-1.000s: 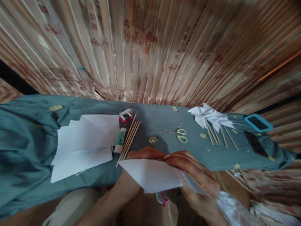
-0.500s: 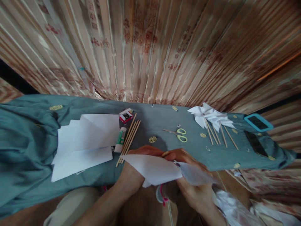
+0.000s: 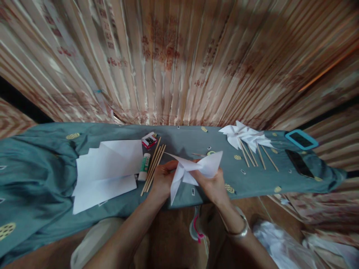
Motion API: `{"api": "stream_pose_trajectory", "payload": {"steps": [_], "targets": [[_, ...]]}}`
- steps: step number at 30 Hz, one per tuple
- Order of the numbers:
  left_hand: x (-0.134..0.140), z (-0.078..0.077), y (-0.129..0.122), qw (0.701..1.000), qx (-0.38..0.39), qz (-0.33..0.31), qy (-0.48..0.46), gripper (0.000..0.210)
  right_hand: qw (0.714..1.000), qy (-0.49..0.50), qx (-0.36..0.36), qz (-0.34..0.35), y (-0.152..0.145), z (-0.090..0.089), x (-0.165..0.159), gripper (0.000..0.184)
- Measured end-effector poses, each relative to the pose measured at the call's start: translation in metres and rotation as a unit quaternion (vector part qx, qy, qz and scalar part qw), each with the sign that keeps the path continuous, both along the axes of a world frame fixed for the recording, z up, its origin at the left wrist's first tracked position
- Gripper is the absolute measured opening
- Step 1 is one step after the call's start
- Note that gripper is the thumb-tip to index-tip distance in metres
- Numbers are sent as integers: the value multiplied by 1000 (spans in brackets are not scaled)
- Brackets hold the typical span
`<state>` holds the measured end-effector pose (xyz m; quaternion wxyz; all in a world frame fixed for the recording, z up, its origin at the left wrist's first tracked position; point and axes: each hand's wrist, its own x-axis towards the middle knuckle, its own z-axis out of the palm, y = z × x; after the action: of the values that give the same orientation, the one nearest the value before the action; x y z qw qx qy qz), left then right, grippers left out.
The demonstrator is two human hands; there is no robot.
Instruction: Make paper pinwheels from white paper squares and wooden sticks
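Observation:
Between my two hands a white paper pinwheel [image 3: 183,170] is held above the near edge of the cloth-covered table. My left hand [image 3: 162,179] grips its left side, fingers partly behind the paper. Closed on its right side, my right hand [image 3: 211,183] has the thumb toward the middle. Just left of my left hand lie several thin wooden sticks [image 3: 153,168], a green and white glue stick [image 3: 144,167] and a small red and white box [image 3: 149,140]. Behind the pinwheel, the green-handled scissors [image 3: 211,152] are partly hidden.
A stack of white paper [image 3: 112,160] lies on the left of the blue-green tablecloth [image 3: 179,136]. Finished pinwheels [image 3: 246,135] on sticks rest at the right. Beyond them are a blue-framed device [image 3: 302,139] and a dark phone [image 3: 299,163]. A pleated curtain [image 3: 168,63] hangs behind.
Both hands have moved up and forward over the table's edge with the pinwheel. The paper has turned so its folded blades face me, and it now covers part of the scissors.

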<state>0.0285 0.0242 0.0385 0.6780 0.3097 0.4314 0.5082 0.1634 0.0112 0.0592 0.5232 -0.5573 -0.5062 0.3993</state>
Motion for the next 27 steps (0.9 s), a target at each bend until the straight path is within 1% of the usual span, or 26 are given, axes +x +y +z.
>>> {"api": "stream_pose_trajectory", "payload": {"steps": [4,7,12,18,22,27], "targets": [[2,-6,6,1000,-4,-14,-2,26,999,21,-23,-33,12,-9,0,30],[3,-10,10,1000,-5,-5,-1,26,999,28,-37,-24,17,-18,3,34],[7,-17,15,1000,-15,-9,3,27,998,34,-50,-17,20,-26,8,35],[10,-24,18,1000,-5,-8,21,28,998,53,-29,-21,23,-32,10,31],[10,-23,18,999,3,-3,33,26,997,62,-28,-20,24,-33,9,32],[9,-21,17,999,3,1,35,22,996,71,-40,-26,22,-30,8,34]]}}
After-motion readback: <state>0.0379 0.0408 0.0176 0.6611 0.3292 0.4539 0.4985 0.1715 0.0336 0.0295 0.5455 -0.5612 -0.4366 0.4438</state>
